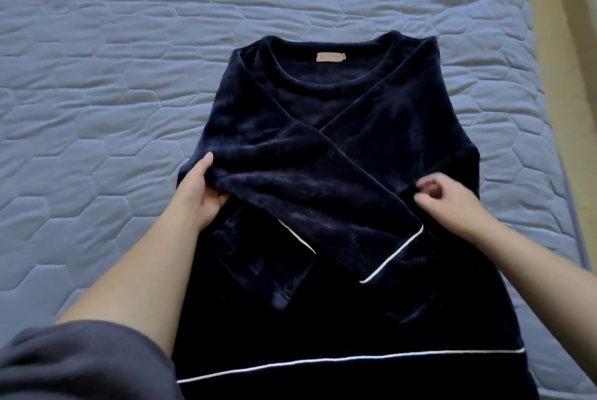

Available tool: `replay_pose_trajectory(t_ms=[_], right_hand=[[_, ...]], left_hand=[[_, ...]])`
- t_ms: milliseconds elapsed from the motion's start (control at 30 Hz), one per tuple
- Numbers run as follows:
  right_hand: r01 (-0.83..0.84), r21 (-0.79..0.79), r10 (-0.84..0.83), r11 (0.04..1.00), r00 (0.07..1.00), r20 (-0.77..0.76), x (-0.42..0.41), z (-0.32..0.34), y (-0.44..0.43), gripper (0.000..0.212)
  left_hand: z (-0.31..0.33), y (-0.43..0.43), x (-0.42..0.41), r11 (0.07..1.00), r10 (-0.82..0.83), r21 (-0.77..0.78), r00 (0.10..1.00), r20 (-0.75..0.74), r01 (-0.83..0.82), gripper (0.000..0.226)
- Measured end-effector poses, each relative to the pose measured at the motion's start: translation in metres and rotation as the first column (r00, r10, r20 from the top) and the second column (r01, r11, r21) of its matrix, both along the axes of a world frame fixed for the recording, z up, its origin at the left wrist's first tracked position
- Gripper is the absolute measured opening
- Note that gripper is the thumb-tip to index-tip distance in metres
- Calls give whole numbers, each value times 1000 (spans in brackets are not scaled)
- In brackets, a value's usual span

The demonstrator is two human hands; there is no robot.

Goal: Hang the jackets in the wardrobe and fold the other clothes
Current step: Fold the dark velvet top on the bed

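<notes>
Navy top [323, 154] is lying on the bed [97, 76], collar away from me; my left grip [200, 192] is pinching its left fold, and my right grip [449, 202] is curling at its right edge, though I cannot tell whether it is holding anything.

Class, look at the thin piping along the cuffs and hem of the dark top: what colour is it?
White, on the navy top; clearest in the head view.

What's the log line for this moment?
navy top: flat on mattress, sleeves crossed | left hand: grips top's left edge | right hand: over right edge, grip unclear
</notes>
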State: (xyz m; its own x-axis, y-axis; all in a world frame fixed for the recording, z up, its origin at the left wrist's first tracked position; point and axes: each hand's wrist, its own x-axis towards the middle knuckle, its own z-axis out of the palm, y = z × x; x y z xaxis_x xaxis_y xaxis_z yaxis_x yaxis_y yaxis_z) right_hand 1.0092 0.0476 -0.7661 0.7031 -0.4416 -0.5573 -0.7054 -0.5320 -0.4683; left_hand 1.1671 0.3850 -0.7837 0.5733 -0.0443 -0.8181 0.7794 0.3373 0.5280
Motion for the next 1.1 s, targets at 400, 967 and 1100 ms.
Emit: replay_pose_trajectory(t_ms=[400,967,1100], right_hand=[[-176,196,152,965,979,133,214,-28,143,32],[-311,60,267,948,887,377,337,-86,223,40],[-394,-365,519,844,772,367,320,-65,225,55]], left_hand=[[-44,22,5,912,147,-391,989,25,-126,30],[-93,28,6,888,346,-383,918,193,-254,34],[-92,29,8,902,379,-262,919,105,-342,38]])
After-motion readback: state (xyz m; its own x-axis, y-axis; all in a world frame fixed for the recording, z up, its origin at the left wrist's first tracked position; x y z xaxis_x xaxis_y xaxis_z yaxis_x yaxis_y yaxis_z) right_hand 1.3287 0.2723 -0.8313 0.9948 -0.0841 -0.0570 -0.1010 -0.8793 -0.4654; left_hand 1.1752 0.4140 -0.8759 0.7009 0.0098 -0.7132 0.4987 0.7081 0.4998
